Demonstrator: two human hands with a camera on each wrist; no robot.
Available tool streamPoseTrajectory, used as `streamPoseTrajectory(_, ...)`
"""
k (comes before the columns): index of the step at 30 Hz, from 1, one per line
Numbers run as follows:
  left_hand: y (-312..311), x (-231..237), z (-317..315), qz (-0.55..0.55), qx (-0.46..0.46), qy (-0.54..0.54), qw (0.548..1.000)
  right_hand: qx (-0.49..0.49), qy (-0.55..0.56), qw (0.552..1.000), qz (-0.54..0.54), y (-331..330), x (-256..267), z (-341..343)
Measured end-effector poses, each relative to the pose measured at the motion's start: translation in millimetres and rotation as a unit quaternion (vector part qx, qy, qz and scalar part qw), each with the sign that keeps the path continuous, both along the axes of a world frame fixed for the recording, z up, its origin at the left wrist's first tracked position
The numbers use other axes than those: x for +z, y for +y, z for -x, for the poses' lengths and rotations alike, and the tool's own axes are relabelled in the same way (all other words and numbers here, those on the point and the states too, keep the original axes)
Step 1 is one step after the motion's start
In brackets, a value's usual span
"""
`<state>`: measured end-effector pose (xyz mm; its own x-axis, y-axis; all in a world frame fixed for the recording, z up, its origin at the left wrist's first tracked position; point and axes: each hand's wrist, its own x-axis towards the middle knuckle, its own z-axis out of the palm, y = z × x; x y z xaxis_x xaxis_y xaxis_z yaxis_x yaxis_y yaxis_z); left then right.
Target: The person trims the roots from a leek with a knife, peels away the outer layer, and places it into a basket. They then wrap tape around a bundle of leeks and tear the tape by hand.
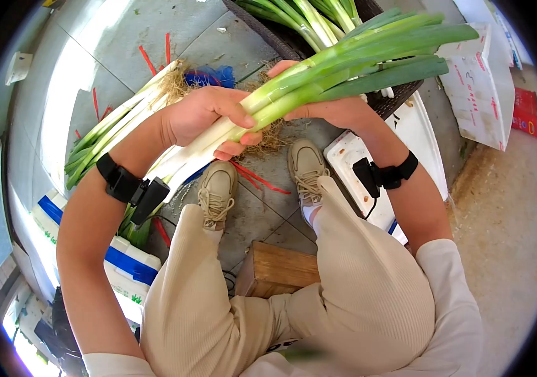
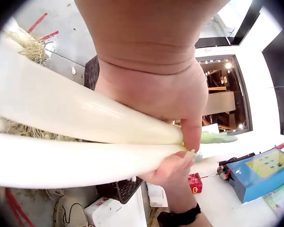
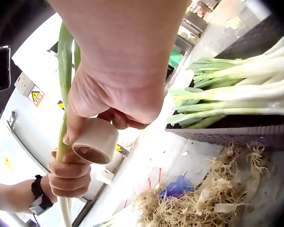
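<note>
A small bunch of thick leeks lies across both hands in the head view, green leaves to the upper right and white stems to the lower left. My left hand grips it around the middle, fingers wrapped under the stems. The right hand is just beyond, below the leaves. In the right wrist view that hand holds a roll of white tape, its thumb right at the stalks, close above the left hand. The leeks hide the tape in the head view. Two white stems run past the left wrist camera.
A dark woven crate holds more leeks. Root trimmings and a blue plastic scrap lie on the floor beside untrimmed leeks and red strips. A white foam lid is by the right shoe; a wooden block stands between the legs.
</note>
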<state>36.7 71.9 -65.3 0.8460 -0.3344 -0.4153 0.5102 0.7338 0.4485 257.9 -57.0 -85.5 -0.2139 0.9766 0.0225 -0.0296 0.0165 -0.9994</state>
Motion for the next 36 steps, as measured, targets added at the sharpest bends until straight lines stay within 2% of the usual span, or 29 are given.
streamPoseTrajectory(5,-2,-14,3,-0.018,-0.015,0.01,1.0,0.032,0.012,0.998,0.046,-3,1,2)
streamPoseTrajectory(7,-1,-11,3,-0.031,-0.027,0.006,0.999,0.015,0.02,0.999,0.039,-6,-3,3)
streamPoseTrajectory(9,0,0,3,-0.162,-0.015,0.034,0.986,-0.001,0.027,0.999,0.031,-9,-9,4)
streamPoseTrajectory(10,-3,0,3,-0.164,-0.015,0.033,0.986,-0.041,0.04,0.998,0.012,-9,-12,5)
streamPoseTrajectory(11,-9,0,4,-0.346,0.025,-0.016,0.938,-0.081,0.054,0.995,-0.005,-10,-14,5)
streamPoseTrajectory(12,-15,2,4,-0.514,0.064,-0.064,0.853,-0.082,0.055,0.995,-0.005,-10,-12,5)
streamPoseTrajectory(13,-20,14,2,-0.589,0.054,-0.033,0.806,-0.109,0.046,0.993,-0.006,-9,-9,6)
streamPoseTrajectory(14,-24,11,-1,-0.59,0.053,-0.033,0.805,-0.136,0.037,0.99,-0.007,-8,-6,6)
streamPoseTrajectory(15,-29,4,-2,-0.719,0.098,-0.083,0.683,-0.157,0.04,0.987,0.002,-8,-2,8)
streamPoseTrajectory(16,-33,0,-3,-0.823,0.139,-0.129,0.536,-0.158,0.041,0.987,0.001,-8,-2,9)
streamPoseTrajectory(17,-36,-2,-4,-0.844,0.148,-0.143,0.495,-0.174,0.04,0.984,0.029,-7,-2,9)
streamPoseTrajectory(18,-38,-2,-5,-0.845,0.147,-0.143,0.494,-0.188,0.039,0.98,0.056,-6,-2,10)
streamPoseTrajectory(20,-39,-3,-6,-0.88,0.115,-0.093,0.451,-0.188,0.032,0.98,0.054,-7,3,13)
streamPoseTrajectory(25,-41,-11,-5,-0.874,0.132,-0.09,0.459,-0.186,0.015,0.982,0.041,-4,-7,12)
streamPoseTrajectory(27,-40,-10,-4,-0.87,0.139,-0.09,0.464,-0.112,0.043,0.986,0.113,-3,-7,10)
streamPoseTrajectory(29,-41,-9,-2,-0.854,0.143,-0.076,0.495,-0.099,0.043,0.988,0.107,-4,-3,11)
streamPoseTrajectory(30,-40,-9,-2,-0.854,0.141,-0.077,0.494,-0.086,0.041,0.99,0.101,-4,-1,12)
streamPoseTrajectory(31,-40,-9,0,-0.841,0.139,-0.065,0.518,-0.087,0.042,0.99,0.1,-4,-3,12)
streamPoseTrajectory(32,-39,-10,1,-0.828,0.138,-0.053,0.542,-0.091,0.009,0.992,0.088,-4,-6,12)
streamPoseTrajectory(33,-38,-13,2,-0.828,0.137,-0.053,0.541,-0.096,-0.024,0.992,0.076,-4,-7,13)
streamPoseTrajectory(35,-36,-20,2,-0.775,0.221,-0.102,0.583,-0.083,-0.001,0.994,0.074,-2,-6,12)
streamPoseTrajectory(36,-36,-20,2,-0.775,0.221,-0.102,0.583,-0.069,0.022,0.995,0.073,-1,-5,11)
